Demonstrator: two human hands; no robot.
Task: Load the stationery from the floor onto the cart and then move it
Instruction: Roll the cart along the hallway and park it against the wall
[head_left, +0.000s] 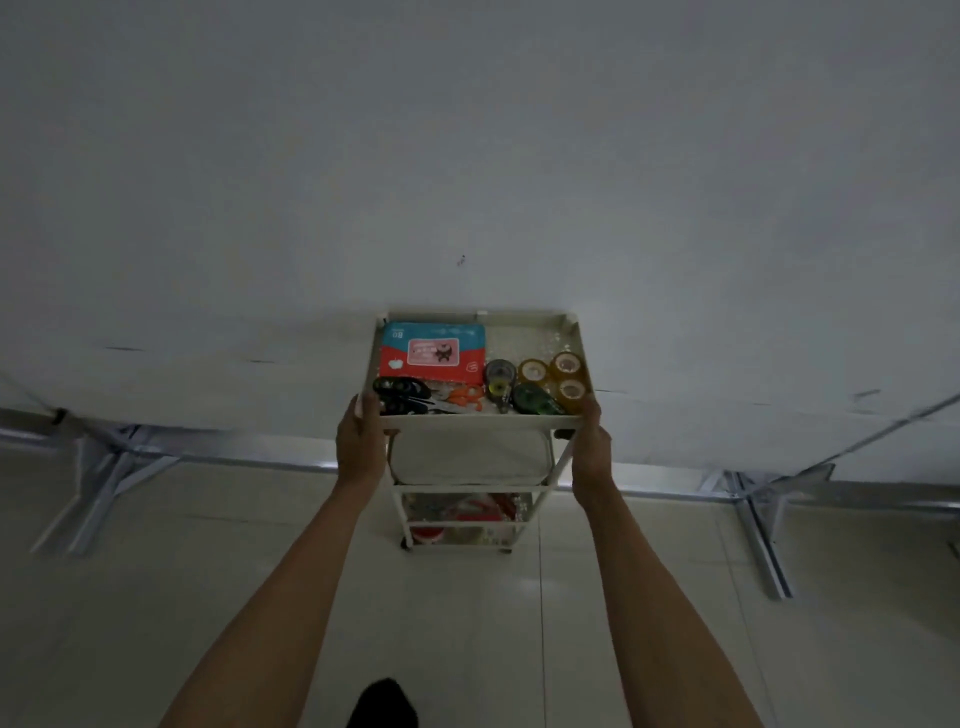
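Observation:
A white three-tier cart (569, 325) stands on the tiled floor against a white wall. Its top tray holds a red and blue packet (434, 351), black scissors (397, 395), orange scissors (465, 397), a grey tape dispenser (500, 376), a green correction tape (531, 400) and three amber tape rolls (563, 374). My left hand (361, 439) grips the tray's near left corner. My right hand (589, 441) grips the near right corner. Both arms are stretched out forward. The lower shelves hold a white bin (470, 454) and some red items (467, 512).
The white wall panels (467, 156) rest on metal feet, one at the left (104, 478) and one at the right (753, 509). Pale floor tiles (156, 597) spread on both sides of the cart. A dark shoe tip (384, 704) shows at the bottom.

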